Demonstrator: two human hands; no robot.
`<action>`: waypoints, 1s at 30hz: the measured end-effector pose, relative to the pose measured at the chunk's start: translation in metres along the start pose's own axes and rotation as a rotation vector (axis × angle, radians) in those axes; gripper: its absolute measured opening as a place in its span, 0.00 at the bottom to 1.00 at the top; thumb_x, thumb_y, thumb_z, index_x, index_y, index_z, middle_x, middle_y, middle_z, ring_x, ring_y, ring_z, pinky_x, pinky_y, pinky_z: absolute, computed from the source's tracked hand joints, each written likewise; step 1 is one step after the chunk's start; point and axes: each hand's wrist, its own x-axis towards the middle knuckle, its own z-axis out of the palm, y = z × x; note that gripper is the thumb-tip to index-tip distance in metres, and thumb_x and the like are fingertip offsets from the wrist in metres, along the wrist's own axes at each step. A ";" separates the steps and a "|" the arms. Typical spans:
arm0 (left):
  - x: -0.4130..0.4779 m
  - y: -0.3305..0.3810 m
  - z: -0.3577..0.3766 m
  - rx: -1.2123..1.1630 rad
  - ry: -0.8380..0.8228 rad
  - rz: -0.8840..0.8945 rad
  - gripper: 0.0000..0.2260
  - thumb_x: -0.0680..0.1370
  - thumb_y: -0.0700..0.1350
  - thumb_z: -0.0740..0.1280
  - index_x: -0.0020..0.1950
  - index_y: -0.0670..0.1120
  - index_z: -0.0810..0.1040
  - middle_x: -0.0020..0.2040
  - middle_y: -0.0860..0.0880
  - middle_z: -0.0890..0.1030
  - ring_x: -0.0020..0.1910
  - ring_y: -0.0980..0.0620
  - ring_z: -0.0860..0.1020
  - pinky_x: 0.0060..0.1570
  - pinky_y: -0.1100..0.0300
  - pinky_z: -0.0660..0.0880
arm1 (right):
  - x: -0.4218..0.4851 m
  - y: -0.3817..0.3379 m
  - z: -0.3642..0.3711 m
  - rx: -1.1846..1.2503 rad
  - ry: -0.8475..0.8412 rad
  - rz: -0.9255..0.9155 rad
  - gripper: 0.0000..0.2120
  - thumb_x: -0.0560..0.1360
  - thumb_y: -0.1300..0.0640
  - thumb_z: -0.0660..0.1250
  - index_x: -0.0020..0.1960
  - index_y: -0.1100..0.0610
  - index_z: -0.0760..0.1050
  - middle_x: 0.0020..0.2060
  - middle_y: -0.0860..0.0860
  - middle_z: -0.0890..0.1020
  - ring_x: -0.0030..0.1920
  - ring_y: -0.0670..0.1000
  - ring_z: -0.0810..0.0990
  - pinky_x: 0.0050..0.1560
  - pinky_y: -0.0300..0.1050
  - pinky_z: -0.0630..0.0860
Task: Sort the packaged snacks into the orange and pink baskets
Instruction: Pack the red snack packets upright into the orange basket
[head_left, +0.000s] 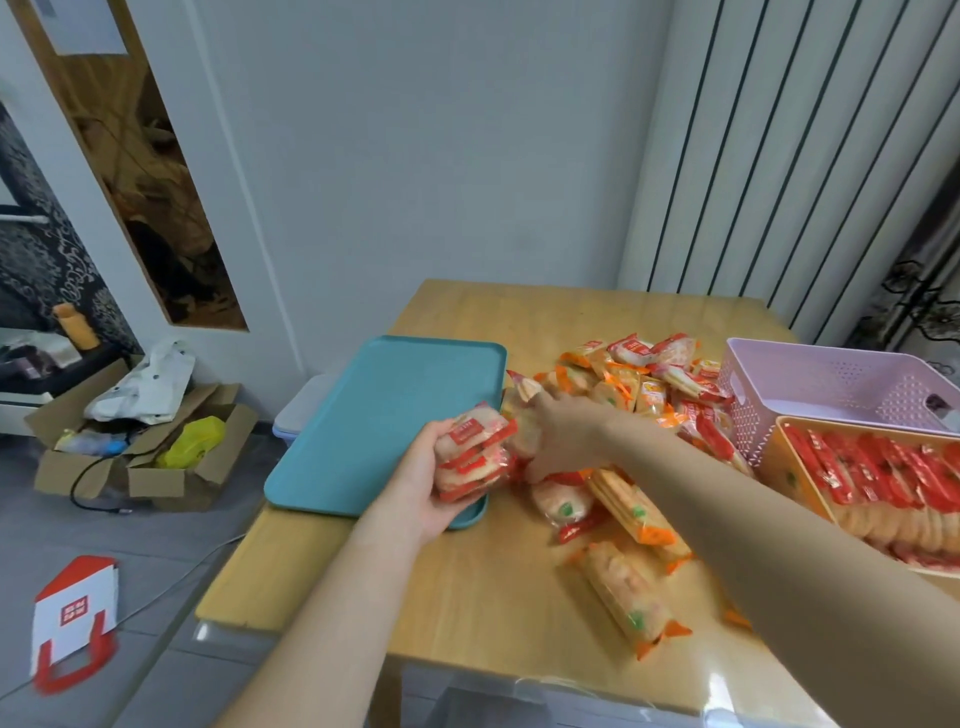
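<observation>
My left hand grips a stack of red-wrapped snack packs over the near right corner of a teal tray. My right hand reaches into the snack pile and pinches another red-wrapped pack right beside the stack. A heap of red and orange packs lies across the middle of the wooden table. The orange basket at the right edge holds rows of red packs. Behind it stands the pink basket, whose inside looks bare.
Several orange-wrapped packs lie loose near the table's front. On the floor to the left are an open cardboard box with bags and a red and white paper bag. A white radiator stands behind the table.
</observation>
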 end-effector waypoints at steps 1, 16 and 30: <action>0.006 0.000 0.005 0.033 0.007 0.009 0.13 0.79 0.50 0.65 0.58 0.46 0.84 0.51 0.43 0.86 0.49 0.44 0.84 0.54 0.48 0.79 | 0.007 0.000 0.002 0.000 -0.079 0.014 0.51 0.66 0.37 0.76 0.80 0.51 0.54 0.71 0.53 0.70 0.66 0.59 0.74 0.62 0.55 0.74; 0.033 0.015 0.016 -0.092 -0.117 -0.029 0.21 0.75 0.55 0.67 0.65 0.47 0.81 0.60 0.39 0.84 0.60 0.40 0.81 0.62 0.43 0.76 | 0.023 0.033 0.000 0.574 0.129 -0.072 0.31 0.71 0.50 0.75 0.70 0.53 0.68 0.58 0.51 0.79 0.55 0.53 0.79 0.57 0.49 0.77; 0.012 0.025 0.081 -0.010 -0.217 0.154 0.12 0.79 0.52 0.64 0.46 0.47 0.84 0.41 0.45 0.83 0.37 0.47 0.81 0.39 0.56 0.77 | -0.023 0.053 -0.024 0.898 0.254 -0.072 0.23 0.72 0.56 0.72 0.65 0.53 0.70 0.51 0.52 0.82 0.50 0.53 0.83 0.50 0.52 0.83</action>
